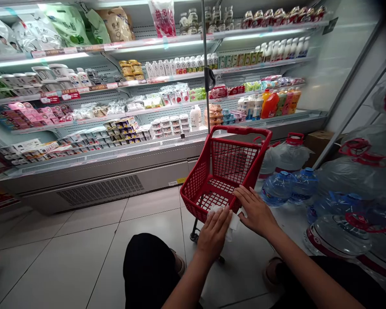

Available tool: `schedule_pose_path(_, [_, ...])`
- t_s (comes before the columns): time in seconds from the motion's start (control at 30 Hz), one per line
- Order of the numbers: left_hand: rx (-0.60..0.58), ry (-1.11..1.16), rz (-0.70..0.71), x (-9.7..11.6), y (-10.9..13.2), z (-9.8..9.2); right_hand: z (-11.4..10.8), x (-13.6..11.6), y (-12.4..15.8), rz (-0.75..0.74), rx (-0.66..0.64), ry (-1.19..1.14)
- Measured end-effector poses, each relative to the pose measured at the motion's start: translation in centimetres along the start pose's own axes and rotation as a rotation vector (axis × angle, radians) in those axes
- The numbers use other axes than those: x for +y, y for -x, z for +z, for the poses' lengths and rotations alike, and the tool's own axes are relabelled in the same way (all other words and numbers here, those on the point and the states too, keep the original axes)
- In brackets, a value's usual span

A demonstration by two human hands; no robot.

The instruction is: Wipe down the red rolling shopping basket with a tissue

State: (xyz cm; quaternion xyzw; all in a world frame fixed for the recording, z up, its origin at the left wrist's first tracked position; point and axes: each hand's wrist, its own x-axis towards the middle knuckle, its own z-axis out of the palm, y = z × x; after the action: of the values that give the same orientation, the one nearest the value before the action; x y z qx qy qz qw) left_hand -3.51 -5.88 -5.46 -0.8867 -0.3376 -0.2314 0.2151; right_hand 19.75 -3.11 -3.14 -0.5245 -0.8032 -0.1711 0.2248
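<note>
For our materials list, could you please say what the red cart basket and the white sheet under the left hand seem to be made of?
Red cart basket: probably moulded plastic, slightly glossy, judging by its uniform colour and pierced walls. White sheet: matte paper tissue or thin fabric, given its soft folds; which, I cannot tell.

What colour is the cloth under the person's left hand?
White: the cloth under the left hand shows best in the head view.

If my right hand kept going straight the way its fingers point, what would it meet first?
The red shopping cart: your right hand already appears to touch it. Beyond that contact, the cart's left mesh side would probably come next, though depth is hard to judge.
</note>
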Motion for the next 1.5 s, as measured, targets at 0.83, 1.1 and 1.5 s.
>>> schedule_pose_path(0.83, [0.0,-0.097,-0.254,-6.4,3.1,-2.4,-3.1,0.1,1.8,0.047,-0.018,0.061])
schedule_pose_path(1.1, [0.026,-0.033,-0.333,-3.7,-1.9,-0.5,-3.0,-2.3,1.4,0.078,0.008,0.044])
schedule_pose_path(1.5, [0.049,-0.021,-0.277,-4.8,-0.5,-0.9,-4.3,-5.0,1.6,0.068,0.022,0.024])
